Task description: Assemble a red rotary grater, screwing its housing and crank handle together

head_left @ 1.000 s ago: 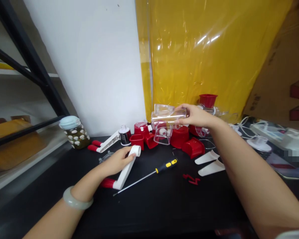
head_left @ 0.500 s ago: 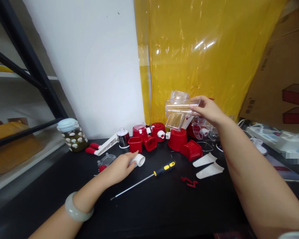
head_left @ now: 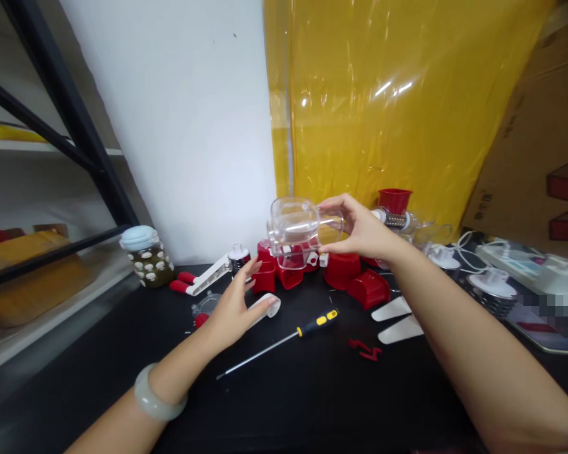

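Observation:
A clear plastic housing with several tube-like openings (head_left: 293, 230) is held up above the table in my right hand (head_left: 355, 230), its fingers and thumb gripping one end. My left hand (head_left: 234, 309) hovers with fingers apart, just over a white plastic piece with a round end (head_left: 267, 308) that lies on the table. In front of the hands rests a screwdriver (head_left: 318, 321) with a black and yellow handle. Red plastic parts (head_left: 341, 271) stand behind, partly seen through the clear housing. Beside my left hand sits a clear part with red (head_left: 207, 306).
Two white curved strips (head_left: 400, 331) and small red pieces (head_left: 365, 349) lie right of the screwdriver. At the back left are a red-and-white handle (head_left: 203, 280) and a lidded jar (head_left: 146, 255). Grater drums (head_left: 490, 293) and a power strip (head_left: 515, 258) lie to the right.
The clear housing has moved left and turned in my right hand. My left hand has let go of the white piece and lifted, its fingers spreading.

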`<state>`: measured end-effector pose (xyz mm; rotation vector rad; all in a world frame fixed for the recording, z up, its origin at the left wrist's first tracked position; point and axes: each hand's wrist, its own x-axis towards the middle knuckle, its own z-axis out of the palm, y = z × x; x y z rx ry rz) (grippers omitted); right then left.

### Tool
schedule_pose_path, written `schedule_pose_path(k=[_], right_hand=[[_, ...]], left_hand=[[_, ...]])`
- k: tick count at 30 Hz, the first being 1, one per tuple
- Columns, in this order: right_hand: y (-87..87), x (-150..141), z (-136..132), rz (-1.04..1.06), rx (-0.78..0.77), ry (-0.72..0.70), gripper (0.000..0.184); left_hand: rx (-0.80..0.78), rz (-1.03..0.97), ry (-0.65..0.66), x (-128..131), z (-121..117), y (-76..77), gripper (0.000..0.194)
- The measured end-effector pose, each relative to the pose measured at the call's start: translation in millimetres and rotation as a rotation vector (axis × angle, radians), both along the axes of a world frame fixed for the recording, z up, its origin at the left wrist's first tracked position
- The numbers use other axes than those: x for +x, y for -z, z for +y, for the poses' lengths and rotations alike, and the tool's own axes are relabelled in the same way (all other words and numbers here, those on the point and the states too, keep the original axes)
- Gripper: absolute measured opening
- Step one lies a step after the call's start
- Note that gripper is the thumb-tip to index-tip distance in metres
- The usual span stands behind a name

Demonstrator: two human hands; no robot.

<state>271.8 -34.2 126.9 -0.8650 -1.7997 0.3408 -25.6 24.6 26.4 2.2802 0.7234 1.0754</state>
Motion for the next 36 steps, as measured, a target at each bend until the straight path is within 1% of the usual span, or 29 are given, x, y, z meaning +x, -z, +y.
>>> schedule_pose_path(k=[3,5,7,9,11,12,14,16,19,20,23,24,26,32,36], right_hand=[[1.2,-24.4,-7.1,-0.136,0.059,0.031,0.065],[3.5,-36.8,-10.4,-0.182,0.102,0.031,0.067],[7.1,-45.3,-11.2,-0.184,0.129,0.036,0.07],[10.7,-49.3,-9.8,-0.147,0.123,0.076,0.071],[12.6,-48.1,-6.4,-0.122,0.043,0.106,0.068],[12.7,-45.4,-3.9,-0.148,-0.026,0.117,0.062],[12.4,-35.8,3.0,-0.27,-0.17,0.163,0.046],[13.5,-22.1,12.5,-0.386,-0.254,0.273,0.039],[22.6,0.2,28.7,-0.418,-0.304,0.495,0.038],[27.4,6.6,33.4,-0.44,-0.335,0.564,0.041],[42.1,19.9,42.3,-0.549,-0.45,0.69,0.061],[45.9,22.4,43.6,-0.587,-0.486,0.706,0.067],[50.9,25.5,44.6,-0.65,-0.542,0.715,0.073],[53.5,32.4,45.1,-0.734,-0.609,0.714,0.076],[53.5,35.6,45.0,-0.725,-0.612,0.71,0.082]], left_hand=[[0.034,-0.067,-0.026,-0.2,2.1,1.0,0.094],[-0.003,-0.116,-0.01,-0.6,2.9,0.3,0.093],[-0.122,-0.201,0.041,-0.9,3.1,-1.8,0.083],[-0.281,-0.326,0.106,-1.4,2.9,-5.3,0.071],[-0.407,-0.486,0.154,-2.3,2.8,-9.5,0.059],[-0.451,-0.564,0.167,-2.9,2.8,-11.8,0.055],[-0.517,-0.694,0.163,-4.3,3.1,-16.4,0.048],[-0.561,-0.777,0.127,-6.1,4.1,-20.5,0.043],[-0.552,-0.84,0.042,-8.7,8.0,-24.8,0.038],[-0.538,-0.855,0.018,-9.4,9.9,-25.6,0.038],[-0.509,-0.883,-0.021,-10.9,15.6,-26.2,0.041],[-0.504,-0.885,-0.026,-11.1,17.2,-26.0,0.043],[-0.495,-0.873,-0.03,-11.4,19.3,-25.1,0.048],[-0.495,-0.845,-0.025,-10.6,21.3,-22.7,0.05],[-0.471,-0.86,-0.038,-10.9,22.4,-22.4,0.046]])
